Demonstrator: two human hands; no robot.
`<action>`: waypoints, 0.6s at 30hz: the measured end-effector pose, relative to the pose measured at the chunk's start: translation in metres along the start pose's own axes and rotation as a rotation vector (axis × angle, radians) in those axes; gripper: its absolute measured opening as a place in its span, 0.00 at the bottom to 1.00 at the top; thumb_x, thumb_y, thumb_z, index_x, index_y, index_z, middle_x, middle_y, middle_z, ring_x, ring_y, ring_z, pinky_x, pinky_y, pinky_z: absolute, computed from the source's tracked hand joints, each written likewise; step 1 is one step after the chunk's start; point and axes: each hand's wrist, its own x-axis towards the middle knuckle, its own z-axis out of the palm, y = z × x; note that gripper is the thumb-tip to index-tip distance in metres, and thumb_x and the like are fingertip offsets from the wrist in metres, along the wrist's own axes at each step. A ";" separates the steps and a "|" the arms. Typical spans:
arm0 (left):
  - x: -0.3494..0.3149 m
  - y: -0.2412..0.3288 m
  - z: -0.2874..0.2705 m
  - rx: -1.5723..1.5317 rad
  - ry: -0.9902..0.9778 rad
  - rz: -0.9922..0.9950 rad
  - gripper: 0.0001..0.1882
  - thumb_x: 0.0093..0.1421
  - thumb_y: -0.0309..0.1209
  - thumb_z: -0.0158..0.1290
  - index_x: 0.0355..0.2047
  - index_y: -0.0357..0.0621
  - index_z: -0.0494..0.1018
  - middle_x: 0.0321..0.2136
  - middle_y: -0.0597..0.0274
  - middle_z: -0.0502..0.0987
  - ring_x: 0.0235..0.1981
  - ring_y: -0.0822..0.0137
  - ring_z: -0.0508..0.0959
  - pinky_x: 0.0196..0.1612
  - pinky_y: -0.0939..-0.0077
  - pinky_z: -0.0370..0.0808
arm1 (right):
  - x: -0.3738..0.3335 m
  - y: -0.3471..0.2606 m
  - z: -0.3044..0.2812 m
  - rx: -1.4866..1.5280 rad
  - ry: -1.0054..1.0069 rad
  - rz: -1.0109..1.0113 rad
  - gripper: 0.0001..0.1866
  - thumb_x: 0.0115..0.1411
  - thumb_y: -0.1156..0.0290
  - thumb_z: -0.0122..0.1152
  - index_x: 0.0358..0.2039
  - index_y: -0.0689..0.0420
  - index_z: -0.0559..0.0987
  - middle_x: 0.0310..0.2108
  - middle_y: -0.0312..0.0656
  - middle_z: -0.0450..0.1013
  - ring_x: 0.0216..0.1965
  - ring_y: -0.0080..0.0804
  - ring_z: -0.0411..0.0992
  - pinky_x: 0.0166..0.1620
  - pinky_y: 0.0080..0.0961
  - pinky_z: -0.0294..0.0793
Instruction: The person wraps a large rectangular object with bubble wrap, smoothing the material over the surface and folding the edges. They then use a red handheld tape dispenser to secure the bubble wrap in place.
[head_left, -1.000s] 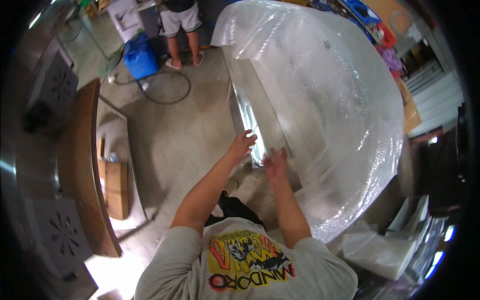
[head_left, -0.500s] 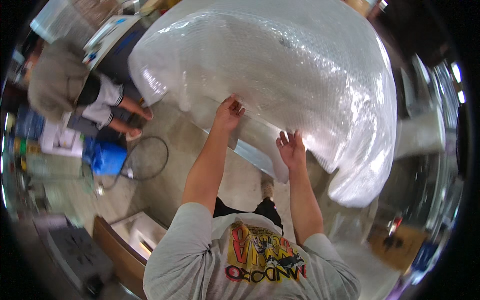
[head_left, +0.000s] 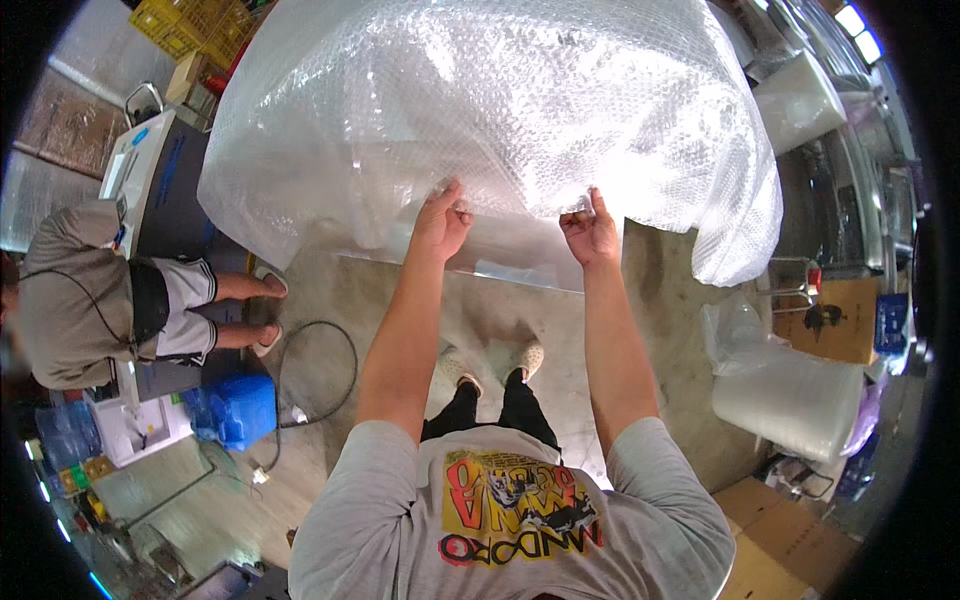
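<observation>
A large sheet of clear bubble wrap (head_left: 480, 110) spreads in front of me, draped over something broad that I cannot make out through it. My left hand (head_left: 442, 225) pinches the near edge of the wrap, thumb on top. To its right, my right hand (head_left: 591, 232) has its fingers curled and thumb raised, gripping the same edge. Below my hands, a smooth translucent layer with a straight pale rim (head_left: 515, 281) shows under the wrap. The wrap's right corner hangs down past my right hand.
At the left, another person (head_left: 80, 300) stands by a dark-sided bench (head_left: 175, 190). A blue jug (head_left: 232, 412) and a black cable loop (head_left: 318, 370) lie on the floor. To the right are a bubble wrap roll (head_left: 790, 400) and cardboard box (head_left: 835, 320); yellow crates (head_left: 190, 30) stand far left.
My view has turned and levelled. My hands have drawn slightly closer together and closed on the wrap's edge, which now lies straighter across in front of me.
</observation>
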 end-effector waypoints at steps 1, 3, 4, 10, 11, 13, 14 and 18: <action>0.000 0.003 -0.003 0.019 0.017 -0.007 0.06 0.58 0.33 0.59 0.33 0.52 0.72 0.26 0.73 0.74 0.28 0.75 0.72 0.30 0.76 0.68 | 0.000 0.002 -0.005 -0.008 0.049 -0.021 0.08 0.59 0.65 0.63 0.34 0.53 0.74 0.28 0.35 0.73 0.34 0.30 0.72 0.42 0.32 0.73; 0.002 0.006 -0.008 0.047 0.078 -0.021 0.07 0.58 0.32 0.60 0.34 0.51 0.72 0.28 0.73 0.74 0.30 0.73 0.73 0.33 0.76 0.71 | 0.003 0.007 -0.013 0.014 0.014 -0.066 0.07 0.59 0.67 0.62 0.34 0.53 0.74 0.30 0.36 0.73 0.37 0.33 0.72 0.44 0.34 0.75; 0.003 0.006 -0.010 0.057 0.122 -0.024 0.08 0.58 0.32 0.60 0.35 0.50 0.72 0.29 0.72 0.75 0.31 0.72 0.73 0.35 0.75 0.72 | 0.004 0.008 -0.016 0.014 0.014 -0.088 0.06 0.60 0.68 0.62 0.34 0.53 0.74 0.32 0.37 0.73 0.39 0.34 0.72 0.46 0.35 0.76; 0.018 0.004 -0.016 0.127 0.217 0.029 0.10 0.58 0.29 0.59 0.37 0.46 0.70 0.35 0.66 0.75 0.38 0.67 0.75 0.49 0.66 0.75 | 0.014 0.010 -0.023 -0.132 0.086 -0.078 0.06 0.62 0.72 0.58 0.39 0.56 0.72 0.39 0.40 0.72 0.43 0.39 0.73 0.47 0.44 0.76; 0.020 0.003 -0.017 0.133 0.242 0.033 0.10 0.58 0.29 0.59 0.38 0.46 0.70 0.35 0.66 0.75 0.39 0.67 0.75 0.50 0.65 0.75 | 0.016 0.010 -0.023 -0.146 0.069 -0.091 0.07 0.62 0.72 0.57 0.40 0.56 0.72 0.40 0.41 0.72 0.43 0.40 0.73 0.47 0.44 0.76; 0.025 0.002 -0.021 0.157 0.228 0.062 0.11 0.58 0.28 0.59 0.39 0.45 0.69 0.36 0.65 0.76 0.40 0.67 0.76 0.52 0.63 0.74 | 0.020 0.012 -0.022 -0.174 0.108 -0.106 0.09 0.62 0.72 0.57 0.42 0.57 0.71 0.42 0.41 0.72 0.44 0.41 0.73 0.46 0.45 0.76; 0.027 0.001 -0.022 0.163 0.207 0.070 0.12 0.58 0.28 0.59 0.40 0.44 0.69 0.36 0.64 0.76 0.40 0.67 0.76 0.54 0.62 0.73 | 0.022 0.012 -0.022 -0.190 0.117 -0.111 0.09 0.62 0.72 0.57 0.43 0.57 0.71 0.42 0.41 0.72 0.43 0.41 0.73 0.46 0.44 0.76; 0.031 -0.002 -0.026 0.239 0.194 0.152 0.15 0.58 0.28 0.60 0.42 0.43 0.68 0.38 0.63 0.76 0.42 0.66 0.76 0.56 0.62 0.72 | 0.031 0.013 -0.023 -0.243 0.175 -0.127 0.10 0.63 0.73 0.56 0.44 0.57 0.71 0.41 0.42 0.72 0.43 0.40 0.73 0.44 0.43 0.75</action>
